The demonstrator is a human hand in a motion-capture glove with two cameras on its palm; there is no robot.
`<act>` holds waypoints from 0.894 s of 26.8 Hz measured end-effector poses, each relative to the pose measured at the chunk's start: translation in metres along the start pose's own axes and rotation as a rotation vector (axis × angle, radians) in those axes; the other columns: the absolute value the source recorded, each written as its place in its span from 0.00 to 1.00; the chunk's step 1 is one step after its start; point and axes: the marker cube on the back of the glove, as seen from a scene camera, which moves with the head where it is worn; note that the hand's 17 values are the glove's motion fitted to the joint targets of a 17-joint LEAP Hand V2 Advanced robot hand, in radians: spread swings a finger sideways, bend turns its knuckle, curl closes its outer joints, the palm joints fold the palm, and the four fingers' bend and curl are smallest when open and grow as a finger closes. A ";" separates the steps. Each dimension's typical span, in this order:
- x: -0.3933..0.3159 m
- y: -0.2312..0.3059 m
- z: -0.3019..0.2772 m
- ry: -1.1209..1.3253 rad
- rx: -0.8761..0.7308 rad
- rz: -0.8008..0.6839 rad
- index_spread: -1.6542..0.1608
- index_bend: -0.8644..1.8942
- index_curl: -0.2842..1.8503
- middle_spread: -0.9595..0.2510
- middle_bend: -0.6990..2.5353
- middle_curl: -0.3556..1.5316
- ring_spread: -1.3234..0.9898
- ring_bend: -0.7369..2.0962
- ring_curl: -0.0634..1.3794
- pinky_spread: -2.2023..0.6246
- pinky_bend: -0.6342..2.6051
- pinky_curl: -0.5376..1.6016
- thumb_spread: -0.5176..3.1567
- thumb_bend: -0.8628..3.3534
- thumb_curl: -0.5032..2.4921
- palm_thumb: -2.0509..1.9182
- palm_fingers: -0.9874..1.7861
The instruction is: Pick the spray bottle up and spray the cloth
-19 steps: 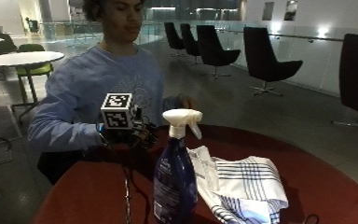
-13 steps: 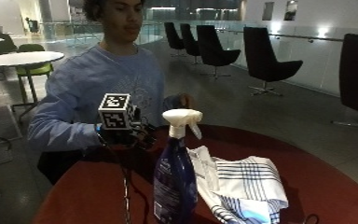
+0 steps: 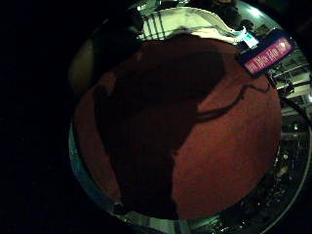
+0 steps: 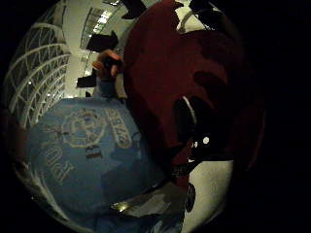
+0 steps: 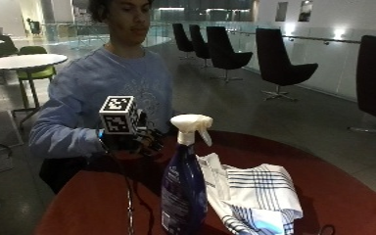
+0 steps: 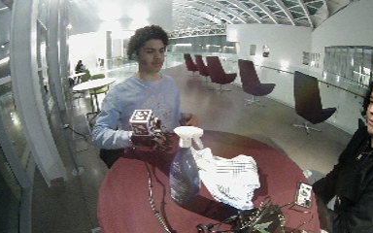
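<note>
- Your gloved right hand (image 5: pixel 139 141) hovers above the far left part of the round red table (image 5: pixel 344 196), fingers loosely curled, holding nothing.
- The spray bottle (image 5: pixel 183 183) stands upright nearer the camera, apart from your hand.
- The checked cloth (image 5: pixel 253 196) lies crumpled just right of the bottle.

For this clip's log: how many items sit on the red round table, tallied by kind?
Blue spray bottles with white trigger head: 1
White cloths with dark blue plaid stripes: 1
Small phone-like devices near the table's edge: 1
Tangles of cables at the table's edge: 1
Total: 4, all on the red round table.
</note>
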 end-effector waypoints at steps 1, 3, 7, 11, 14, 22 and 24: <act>0.001 0.000 -0.001 -0.002 0.000 0.002 0.70 0.38 0.25 0.80 0.30 0.31 0.60 0.34 0.16 0.86 0.29 0.36 0.44 0.28 0.24 0.67 0.53; 0.002 -0.001 -0.001 -0.022 0.005 0.008 0.70 0.37 0.25 0.80 0.30 0.32 0.60 0.34 0.17 0.86 0.29 0.36 0.44 0.27 0.24 0.67 0.53; 0.010 -0.003 -0.006 -0.156 0.063 0.045 0.70 0.37 0.26 0.80 0.29 0.32 0.60 0.33 0.17 0.86 0.29 0.37 0.45 0.27 0.25 0.67 0.53; 0.030 -0.001 -0.021 -0.440 0.237 0.130 0.70 0.36 0.26 0.80 0.29 0.33 0.60 0.35 0.19 0.86 0.29 0.37 0.46 0.26 0.25 0.67 0.53; 0.049 0.003 -0.036 -0.632 0.391 0.202 0.70 0.36 0.26 0.80 0.29 0.34 0.60 0.35 0.20 0.86 0.30 0.38 0.46 0.26 0.26 0.67 0.53; 0.088 0.009 -0.053 -0.759 0.517 0.363 0.69 0.35 0.25 0.80 0.29 0.35 0.60 0.37 0.22 0.86 0.30 0.39 0.46 0.24 0.26 0.67 0.53; 0.096 0.004 -0.056 -0.758 0.525 0.394 0.69 0.35 0.25 0.80 0.29 0.36 0.61 0.37 0.22 0.86 0.31 0.40 0.46 0.24 0.26 0.67 0.53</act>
